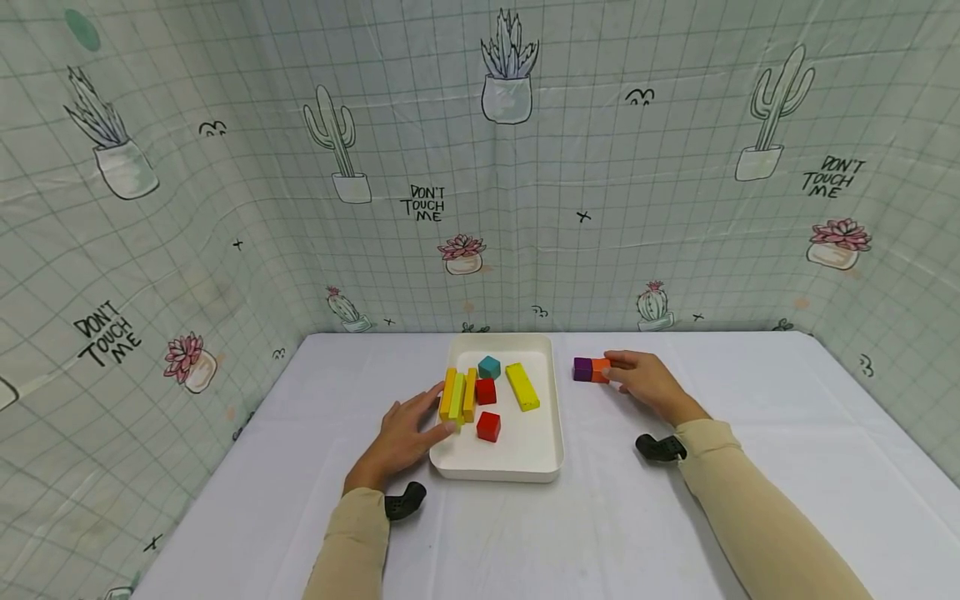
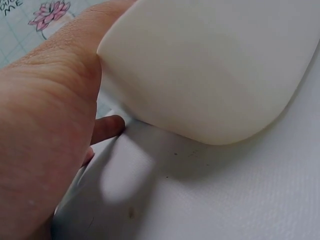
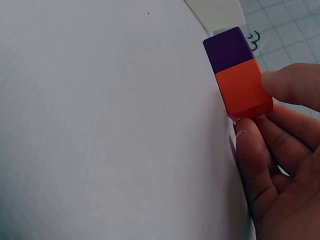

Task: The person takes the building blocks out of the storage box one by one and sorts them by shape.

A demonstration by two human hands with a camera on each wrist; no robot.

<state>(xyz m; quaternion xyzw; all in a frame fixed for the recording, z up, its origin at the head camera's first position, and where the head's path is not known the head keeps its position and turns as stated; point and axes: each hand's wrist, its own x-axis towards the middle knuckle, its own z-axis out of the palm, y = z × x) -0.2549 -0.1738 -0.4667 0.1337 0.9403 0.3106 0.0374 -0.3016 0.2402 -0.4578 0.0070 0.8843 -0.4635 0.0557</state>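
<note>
In the head view a white tray (image 1: 525, 462) stands at the middle of the table. My left hand (image 1: 405, 437) holds its left rim, with the thumb over the edge beside the bars and the fingers outside. In the left wrist view the tray's outer wall (image 2: 210, 75) hides the thumb tip. Two yellow bars and a lime bar (image 1: 456, 398) lean along that rim. Right of the tray, my right hand (image 1: 648, 382) pinches an orange cube (image 3: 245, 87) at its sides. A purple cube (image 3: 229, 49) sits flush against the orange one, on its tray side.
Inside the tray are a teal cube (image 1: 489, 367), two red cubes, one far (image 1: 486, 391) and one near (image 1: 488, 427), and another yellow bar (image 1: 522, 387) at the right. A white cloth (image 1: 622, 533) covers the table. Behind it hangs a printed grid curtain (image 1: 570, 275).
</note>
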